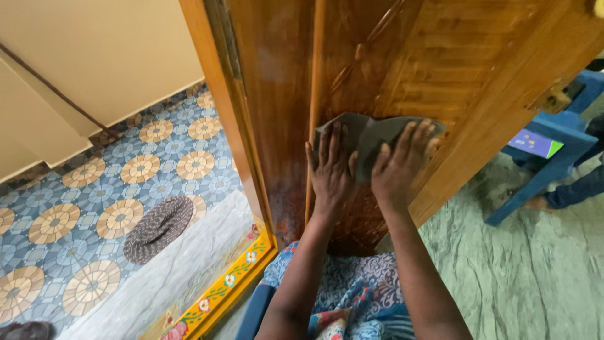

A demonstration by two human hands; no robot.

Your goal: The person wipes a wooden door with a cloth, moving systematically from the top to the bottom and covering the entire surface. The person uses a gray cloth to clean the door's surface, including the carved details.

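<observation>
- Patterned blue and tan floor tiles (113,182) lie outside the doorway, green marbled floor (535,264) inside; I note a carved wooden door (409,69) standing at its frame (229,119), with a painted yellow threshold (233,286) below.
- Both of my hands press a dark grey sheet of sandpaper (368,135) flat against the door panel, about mid-frame.
- Left hand (330,170): fingers spread and extended, laid over the sheet's left part, not curled around it.
- Right hand (399,167): fingers likewise spread, pinning the right part; no pinch grip seen.
- Risk, in my judgement: held by palm pressure only, the sheet could slide or fold, and knuckles may scrape the raised carving.
- Risk: the door may swing under the push, since nothing visible braces it.
- Sheet condition: creased, buckled upward at centre, edges curling, surface dull and worn-looking.
- Blue furniture (547,157) stands near on the right.
</observation>
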